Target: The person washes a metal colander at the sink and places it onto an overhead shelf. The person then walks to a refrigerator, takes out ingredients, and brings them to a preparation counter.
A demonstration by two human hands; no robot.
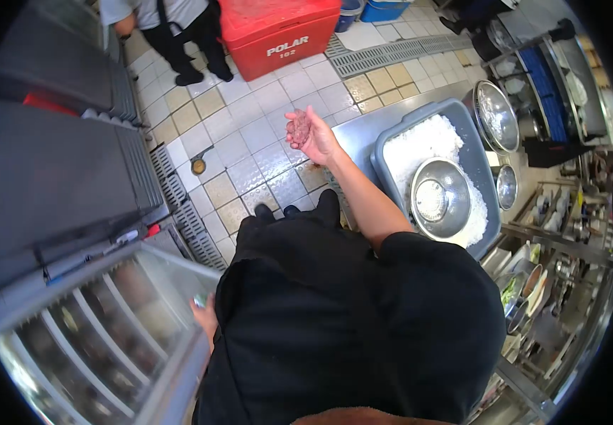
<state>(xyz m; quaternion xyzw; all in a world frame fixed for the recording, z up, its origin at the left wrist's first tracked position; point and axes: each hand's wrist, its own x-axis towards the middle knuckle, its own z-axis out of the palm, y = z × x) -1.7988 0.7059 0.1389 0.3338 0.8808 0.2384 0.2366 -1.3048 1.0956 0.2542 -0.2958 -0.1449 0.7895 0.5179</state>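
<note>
Palm up over the tiled floor, my right hand (313, 140) holds a lump of reddish-brown ground meat (299, 129), its fingers curled round it. My left hand (206, 316) is low at the left, at the edge of a glass-fronted door (168, 283); a small greenish thing shows at its fingertips, too small to name. Right of my right forearm, a grey tub (379, 159) of white, ice-like bits (430, 138) stands on a steel counter. A metal bowl (440, 198) sits in the tub.
Someone in dark trousers (182, 42) stands at the top left, beside a red cooler box (278, 35). Grey cabinets (51, 166) line the left. Metal bowls (496, 117) and racks of kitchenware (561, 205) fill the right. A floor drain (370, 62) runs across the top.
</note>
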